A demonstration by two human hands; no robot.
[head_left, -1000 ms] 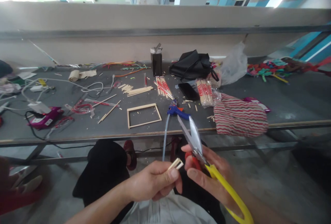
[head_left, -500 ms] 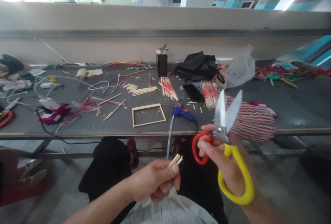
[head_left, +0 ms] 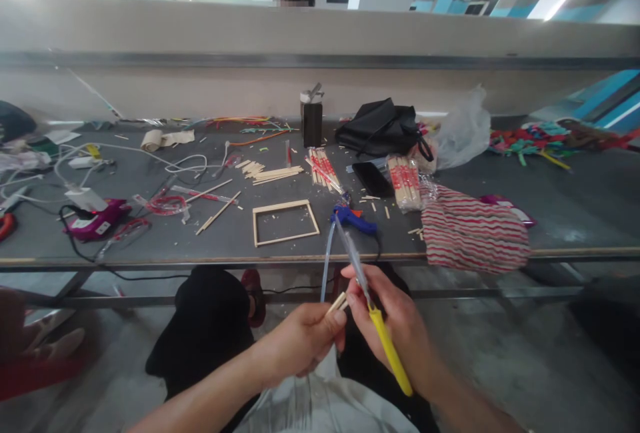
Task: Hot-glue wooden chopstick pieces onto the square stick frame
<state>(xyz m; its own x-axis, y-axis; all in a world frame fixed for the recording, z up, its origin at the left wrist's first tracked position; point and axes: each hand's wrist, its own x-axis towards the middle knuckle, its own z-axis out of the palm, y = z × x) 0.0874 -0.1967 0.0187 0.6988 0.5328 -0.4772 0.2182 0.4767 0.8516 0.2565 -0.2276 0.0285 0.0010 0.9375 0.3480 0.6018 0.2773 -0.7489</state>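
Observation:
My left hand [head_left: 305, 336] is closed around a few thin wooden sticks [head_left: 338, 302], whose pale ends poke out past the thumb. Held in my right hand [head_left: 390, 326] are scissors with a yellow handle loop [head_left: 393, 353]; their blades [head_left: 353, 253] are seen nearly edge-on and point up toward the table. The right fingertips are close beside the stick ends; whether they touch is unclear. On the table in front lies a rectangular frame of sticks [head_left: 286, 241]. A blue glue gun [head_left: 355, 219] rests to its right, a clear glue stick [head_left: 327, 259] hanging from it over the edge.
Loose sticks [head_left: 277, 175] and packed stick bundles [head_left: 404, 183] lie on the grey table [head_left: 225, 246]. Behind are a dark box-shaped container [head_left: 312, 125], a black bag [head_left: 380, 127] and a phone [head_left: 373, 179]. A striped cloth bag [head_left: 475, 229] overhangs the front edge; cables [head_left: 130, 149] spread leftward.
My right hand has moved left with the scissors, up to the stick ends. The scissors have turned from broadside with spread blades to nearly edge-on. My left hand still grips the sticks.

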